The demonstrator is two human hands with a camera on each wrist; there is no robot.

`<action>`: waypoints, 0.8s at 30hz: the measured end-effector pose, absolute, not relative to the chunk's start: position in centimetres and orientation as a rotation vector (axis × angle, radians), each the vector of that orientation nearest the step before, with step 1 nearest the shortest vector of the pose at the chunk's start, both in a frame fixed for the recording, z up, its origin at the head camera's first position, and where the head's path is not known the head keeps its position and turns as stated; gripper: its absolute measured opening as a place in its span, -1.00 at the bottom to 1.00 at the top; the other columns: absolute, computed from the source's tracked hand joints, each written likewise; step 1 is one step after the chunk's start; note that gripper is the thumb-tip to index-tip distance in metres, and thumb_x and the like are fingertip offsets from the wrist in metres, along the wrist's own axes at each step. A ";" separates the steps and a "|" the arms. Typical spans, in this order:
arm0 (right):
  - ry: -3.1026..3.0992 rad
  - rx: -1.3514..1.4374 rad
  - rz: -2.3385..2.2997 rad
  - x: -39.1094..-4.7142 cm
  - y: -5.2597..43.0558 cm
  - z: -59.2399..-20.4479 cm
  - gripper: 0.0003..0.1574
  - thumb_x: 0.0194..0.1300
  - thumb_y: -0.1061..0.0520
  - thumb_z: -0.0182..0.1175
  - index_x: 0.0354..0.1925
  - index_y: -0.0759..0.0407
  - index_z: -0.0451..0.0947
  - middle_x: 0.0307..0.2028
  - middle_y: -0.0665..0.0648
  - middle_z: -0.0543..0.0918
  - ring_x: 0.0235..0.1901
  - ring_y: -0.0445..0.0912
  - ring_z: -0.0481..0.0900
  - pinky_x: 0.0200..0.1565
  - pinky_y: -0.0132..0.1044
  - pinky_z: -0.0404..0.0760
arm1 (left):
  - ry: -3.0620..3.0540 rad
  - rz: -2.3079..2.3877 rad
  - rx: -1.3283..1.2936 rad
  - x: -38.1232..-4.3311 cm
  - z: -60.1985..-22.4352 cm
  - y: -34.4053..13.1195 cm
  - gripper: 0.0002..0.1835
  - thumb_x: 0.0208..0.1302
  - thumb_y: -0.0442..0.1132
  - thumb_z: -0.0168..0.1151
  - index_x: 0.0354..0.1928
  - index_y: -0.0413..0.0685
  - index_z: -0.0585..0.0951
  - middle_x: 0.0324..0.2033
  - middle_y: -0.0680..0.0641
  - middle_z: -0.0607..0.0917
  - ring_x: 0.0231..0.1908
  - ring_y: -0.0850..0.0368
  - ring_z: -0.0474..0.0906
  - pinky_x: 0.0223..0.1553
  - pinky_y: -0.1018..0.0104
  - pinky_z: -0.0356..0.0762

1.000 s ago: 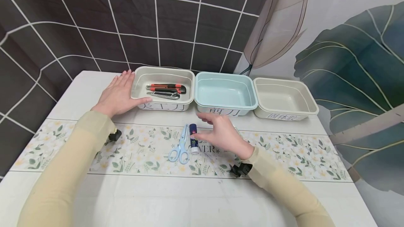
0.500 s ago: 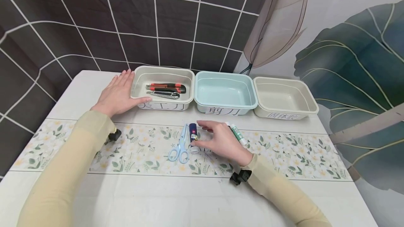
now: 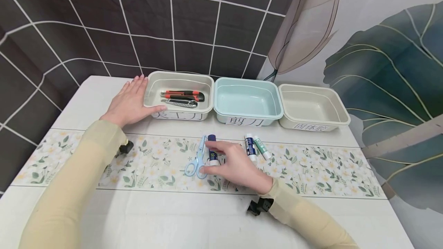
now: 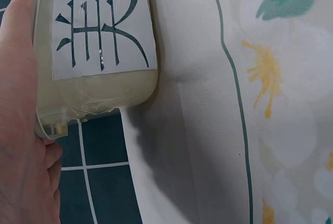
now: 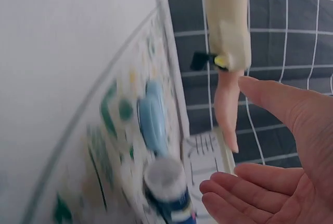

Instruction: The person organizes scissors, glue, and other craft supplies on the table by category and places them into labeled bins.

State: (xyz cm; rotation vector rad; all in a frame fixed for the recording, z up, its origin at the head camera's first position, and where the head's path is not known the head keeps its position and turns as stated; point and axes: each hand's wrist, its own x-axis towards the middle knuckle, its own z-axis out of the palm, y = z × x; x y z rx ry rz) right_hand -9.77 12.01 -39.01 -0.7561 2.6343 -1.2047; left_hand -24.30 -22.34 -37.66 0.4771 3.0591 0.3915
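My left hand (image 3: 128, 103) rests with straight fingers against the left end of a beige box (image 3: 155, 83), thumb along its front rim. Two red-and-black utility knives and a grey one (image 3: 180, 103) lie inside. Over the table, my right hand (image 3: 235, 164) reaches with thumb and fingers spread apart, nothing held between them. Under its fingers lies a dark blue glue stick (image 3: 212, 158), partly covered. Beside that are light blue scissors (image 3: 196, 162), their handles towards me and the thumb tip overlapping one loop. In the right wrist view the white-ended glue stick (image 5: 165, 180) and blue scissors (image 5: 152, 117) show below the hand.
Right of the right hand lie a blue-and-white glue stick (image 3: 250, 147) and a green-and-white one (image 3: 262, 148). Along the back stand a light blue box (image 3: 247, 117) and a second beige box (image 3: 313, 120), both with paper labels. A dark tiled-pattern cloth (image 3: 194, 22) hangs behind.
My right hand has moved left and slightly nearer me, over the dark blue glue stick towards the scissors. The two glue sticks on the right have come into full view. My left hand stays put.
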 end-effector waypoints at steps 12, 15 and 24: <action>2.568 -0.744 -1.146 -8.1 10.0 -39.8 0.30 0.04 -0.21 0.59 0.51 0.32 0.21 0.39 0.22 0.44 0.28 -0.04 0.46 0.37 -0.19 0.35 | 3.061 0.398 0.478 -24.3 -37.7 -22.3 0.34 0.22 0.60 -0.01 0.58 -0.38 -0.19 0.57 -0.37 -0.16 0.56 -0.22 -0.30 0.53 0.00 -0.43; 2.598 -0.724 -1.101 -8.0 10.0 -39.6 0.30 0.04 -0.19 0.59 0.51 0.34 0.21 0.39 0.25 0.43 0.33 -0.01 0.42 0.38 -0.18 0.33 | 3.064 0.390 0.479 -24.4 -37.8 -22.3 0.34 0.22 0.60 -0.02 0.58 -0.38 -0.20 0.57 -0.37 -0.15 0.56 -0.22 -0.29 0.53 0.00 -0.43; 2.566 -0.696 -0.987 -8.3 9.7 -39.3 0.30 0.08 -0.28 0.55 0.50 0.37 0.21 0.37 0.27 0.45 0.25 -0.06 0.48 0.34 -0.19 0.40 | 3.064 0.391 0.475 -24.4 -37.8 -22.4 0.34 0.22 0.60 -0.02 0.58 -0.38 -0.18 0.57 -0.37 -0.16 0.56 -0.22 -0.28 0.53 -0.01 -0.42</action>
